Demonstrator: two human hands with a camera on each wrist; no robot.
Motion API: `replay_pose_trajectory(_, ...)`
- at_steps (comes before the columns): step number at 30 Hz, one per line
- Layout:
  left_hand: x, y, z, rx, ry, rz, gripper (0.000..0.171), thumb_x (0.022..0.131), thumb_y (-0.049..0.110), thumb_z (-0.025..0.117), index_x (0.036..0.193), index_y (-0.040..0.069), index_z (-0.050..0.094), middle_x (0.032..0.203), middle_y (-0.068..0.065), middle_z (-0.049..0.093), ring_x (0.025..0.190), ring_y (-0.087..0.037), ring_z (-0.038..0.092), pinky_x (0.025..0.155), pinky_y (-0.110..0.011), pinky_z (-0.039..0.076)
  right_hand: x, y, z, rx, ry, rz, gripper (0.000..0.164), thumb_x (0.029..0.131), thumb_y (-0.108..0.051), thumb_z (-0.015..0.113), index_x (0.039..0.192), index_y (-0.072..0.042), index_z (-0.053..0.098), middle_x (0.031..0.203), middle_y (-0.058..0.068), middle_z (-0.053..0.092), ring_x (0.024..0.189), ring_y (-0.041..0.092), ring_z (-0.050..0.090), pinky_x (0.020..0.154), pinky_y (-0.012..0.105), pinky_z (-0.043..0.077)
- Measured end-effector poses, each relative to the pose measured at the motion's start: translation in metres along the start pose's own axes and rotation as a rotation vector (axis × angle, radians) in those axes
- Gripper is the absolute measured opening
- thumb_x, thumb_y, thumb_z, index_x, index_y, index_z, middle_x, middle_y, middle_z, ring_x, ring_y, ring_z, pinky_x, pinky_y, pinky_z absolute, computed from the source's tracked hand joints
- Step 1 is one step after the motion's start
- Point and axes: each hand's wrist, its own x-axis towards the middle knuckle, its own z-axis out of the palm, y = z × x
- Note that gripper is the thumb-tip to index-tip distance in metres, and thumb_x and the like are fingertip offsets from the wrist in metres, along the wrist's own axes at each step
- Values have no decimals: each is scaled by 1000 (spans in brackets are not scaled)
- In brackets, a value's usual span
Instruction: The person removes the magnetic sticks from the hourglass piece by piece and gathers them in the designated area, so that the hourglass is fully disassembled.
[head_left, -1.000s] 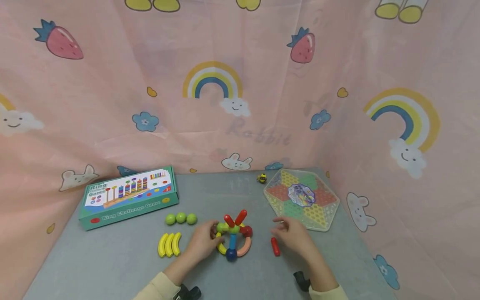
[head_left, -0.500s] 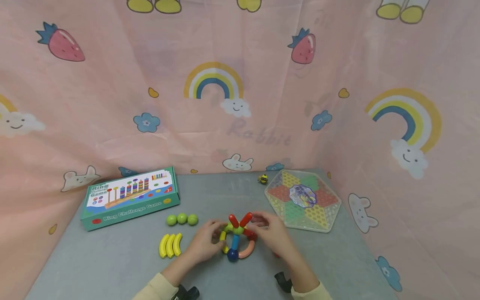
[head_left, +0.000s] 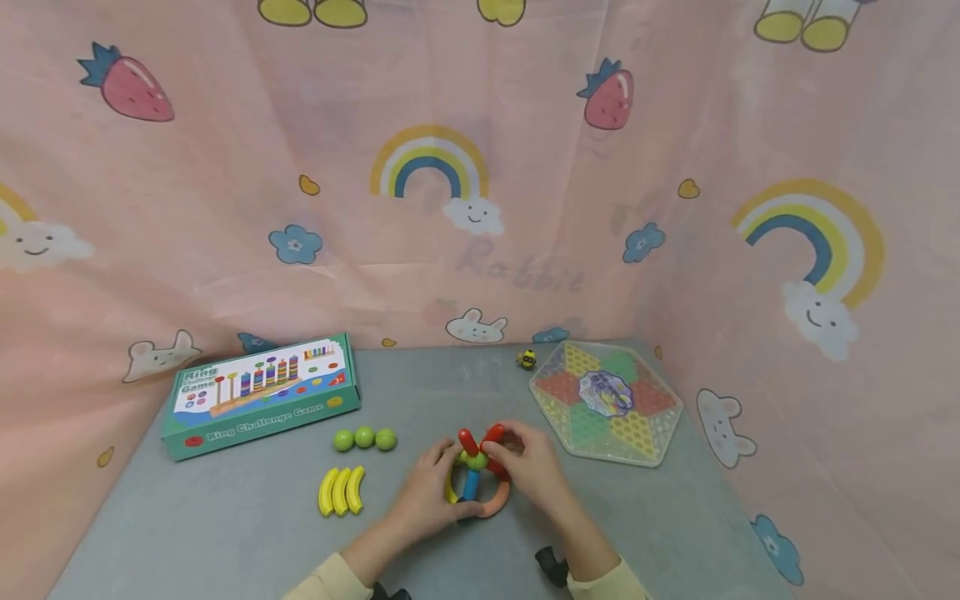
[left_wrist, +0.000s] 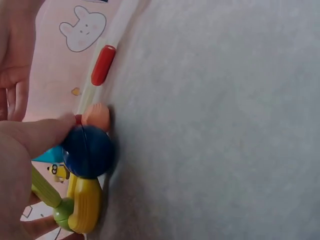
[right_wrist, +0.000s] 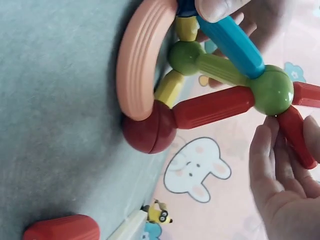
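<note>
A ball-and-stick construction toy stands on the table between both hands. Its upper green ball (right_wrist: pixel 274 90) joins a blue stick (right_wrist: pixel 235 45), a light green stick and several red ones. A curved peach stick (right_wrist: pixel 142 60) links a dark red ball (right_wrist: pixel 150 127) with the dark blue ball (left_wrist: pixel 87 150) at the base. My left hand (head_left: pixel 431 492) holds the toy's left side, thumb against the dark blue ball. Between thumb and fingers, my right hand (head_left: pixel 532 471) pinches an upright red stick (right_wrist: pixel 297 135) on the green ball. A loose red stick (left_wrist: pixel 103 65) lies to the right.
Three green balls (head_left: pixel 364 437) and three curved yellow sticks (head_left: pixel 341 492) lie left of the hands. Behind them is a green game box (head_left: pixel 262 396). A hexagonal board (head_left: pixel 606 402) lies at the back right, beside a small yellow figure (head_left: pixel 527 359).
My right hand has moved left from near the loose red stick to the toy and now pinches its upright red stick. My left thumb has shifted to the dark blue ball.
</note>
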Motion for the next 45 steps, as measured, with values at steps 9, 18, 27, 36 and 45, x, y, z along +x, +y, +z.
replay_pose_trajectory(9,0,4,-4,-43,-19,-31,90,76,43,88,147,6,48,153,-17,43,138,-40,44,107,-59,44,1,2,1,-23,-34,16,24,99,-18,66,117,-2,67,111,12,74,102,25,72,86,42,60)
replay_pose_trajectory(18,1,1,-8,-70,-55,-34,87,79,37,86,149,5,46,155,-20,39,140,-43,41,107,-61,42,0,-6,2,-109,-39,44,19,101,-15,63,115,-4,66,108,10,74,102,21,69,85,42,60)
replay_pose_trajectory(27,-5,-5,-10,-133,-25,-148,111,75,38,90,159,7,24,154,-25,34,136,-44,44,103,-63,45,-2,6,-7,-87,-64,76,28,101,-18,62,124,-3,66,106,7,72,97,21,68,81,37,59)
replay_pose_trajectory(36,-6,-8,-14,-179,0,-150,106,78,23,85,158,2,19,138,-21,54,123,-35,55,102,-56,47,-10,25,-45,-41,79,206,27,90,-23,77,106,-3,69,89,4,74,83,21,71,72,33,58)
replay_pose_trajectory(45,-5,-9,-14,-29,-18,-224,75,80,34,83,141,1,52,121,-13,57,107,-27,54,90,-50,51,-20,53,-78,-119,63,293,35,89,-27,78,107,2,73,92,8,77,84,18,72,75,36,58)
